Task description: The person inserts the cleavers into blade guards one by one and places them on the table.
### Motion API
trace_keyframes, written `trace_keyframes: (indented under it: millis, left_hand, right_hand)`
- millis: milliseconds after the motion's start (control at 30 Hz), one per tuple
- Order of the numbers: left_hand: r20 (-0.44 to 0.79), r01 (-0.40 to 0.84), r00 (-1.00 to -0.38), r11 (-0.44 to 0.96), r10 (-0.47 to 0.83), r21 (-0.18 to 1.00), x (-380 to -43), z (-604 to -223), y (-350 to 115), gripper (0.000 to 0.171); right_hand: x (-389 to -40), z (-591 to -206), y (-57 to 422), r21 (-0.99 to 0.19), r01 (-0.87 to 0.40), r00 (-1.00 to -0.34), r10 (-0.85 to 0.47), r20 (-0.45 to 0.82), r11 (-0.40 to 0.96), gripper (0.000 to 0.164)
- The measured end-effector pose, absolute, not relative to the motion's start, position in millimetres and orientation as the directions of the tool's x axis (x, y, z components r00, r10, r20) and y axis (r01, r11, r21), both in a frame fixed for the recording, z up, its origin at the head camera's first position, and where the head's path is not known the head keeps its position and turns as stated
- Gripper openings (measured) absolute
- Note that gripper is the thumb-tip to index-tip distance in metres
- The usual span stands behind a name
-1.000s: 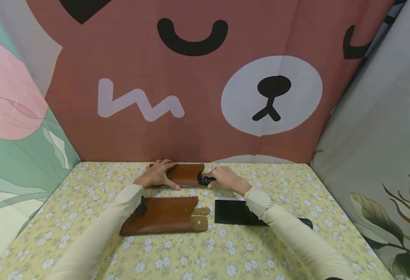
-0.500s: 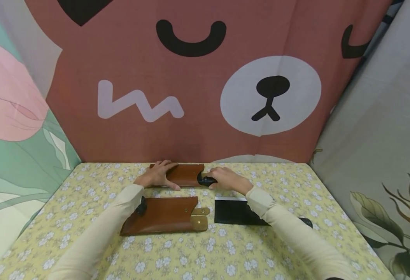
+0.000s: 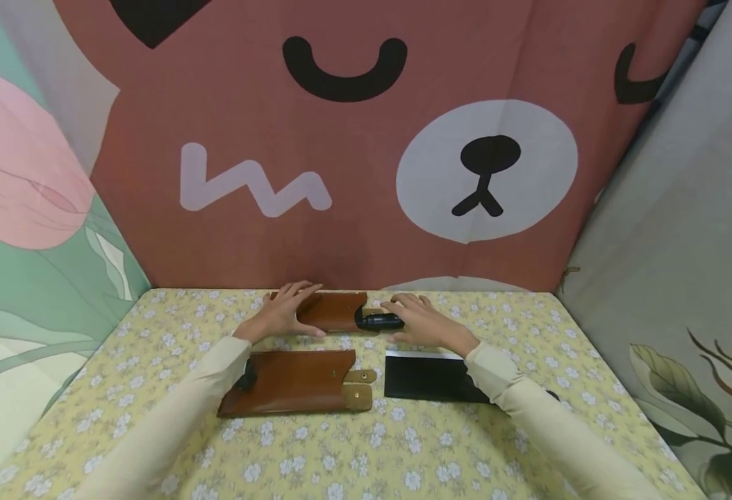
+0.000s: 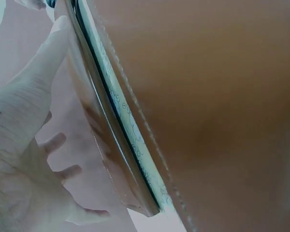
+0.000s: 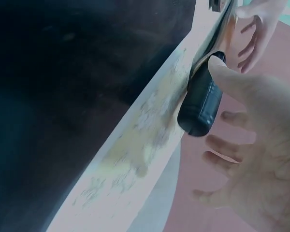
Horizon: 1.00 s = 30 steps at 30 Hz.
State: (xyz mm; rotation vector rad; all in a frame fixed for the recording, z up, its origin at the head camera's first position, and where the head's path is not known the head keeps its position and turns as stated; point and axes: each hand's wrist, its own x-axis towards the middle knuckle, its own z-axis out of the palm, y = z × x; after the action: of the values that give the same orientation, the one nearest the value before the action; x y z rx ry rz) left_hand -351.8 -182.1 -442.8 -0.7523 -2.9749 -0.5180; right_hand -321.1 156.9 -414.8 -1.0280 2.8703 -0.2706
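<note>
At the back of the table lies a brown leather sheath [image 3: 335,311], with a black ribbed handle [image 3: 381,321] sticking out of its right end. Any blade is hidden inside. My left hand [image 3: 281,316] spreads its fingers over the sheath's left part; in the left wrist view its thumb [image 4: 55,46] lies right at the sheath's edge. My right hand [image 3: 427,325] is at the end of the handle, fingers loosely apart and not wrapped round it. The right wrist view shows the thumb [image 5: 227,75] overlapping the handle near the sheath mouth.
Nearer me on the flowered cloth [image 3: 316,458] lies a second brown sheath [image 3: 291,382], its two tan snap straps pointing right. Beside it is a black-bladed cleaver [image 3: 435,378] with a pale edge, partly under my right sleeve. A bear-print curtain [image 3: 247,243] hangs behind the table.
My right hand has loosened its grip on the handle and drawn back to the right, baring more of it. The left hand's fingers have lifted and spread slightly; the sheath lies about where it was.
</note>
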Motion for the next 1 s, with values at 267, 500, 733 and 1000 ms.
trace_keyframes:
  millis: [267,500,733,1000]
  left_hand:
    - [0.169,0.493,-0.87,0.808,0.464,0.323,-330.0,-446.9,-188.5,0.105]
    - [0.198,0.485,-0.874,0.819,0.444,0.306,-322.3,-447.6,-199.5,0.104]
    - [0.187,0.486,-0.874,0.811,0.448,0.326,-307.6,-446.9,-200.8,0.106]
    - [0.233,0.54,-0.841,0.781,0.488,0.314,-294.1,-446.6,-196.3,0.103]
  right_hand:
    - [-306.2,-416.0,178.8,-0.185,-0.64,-0.764,-0.643,0.05,0.746,0.065]
    - [-293.7,-414.8,197.9,-0.141,-0.657,-0.754,-0.65,0.096,0.741,0.064]
    - [-285.8,-419.0,215.2,-0.156,-0.667,-0.745,-0.652,0.14,0.728,0.06]
    - [-269.9,-419.1,231.6,-0.133,-0.676,-0.735,-0.65,0.192,0.725,0.059]
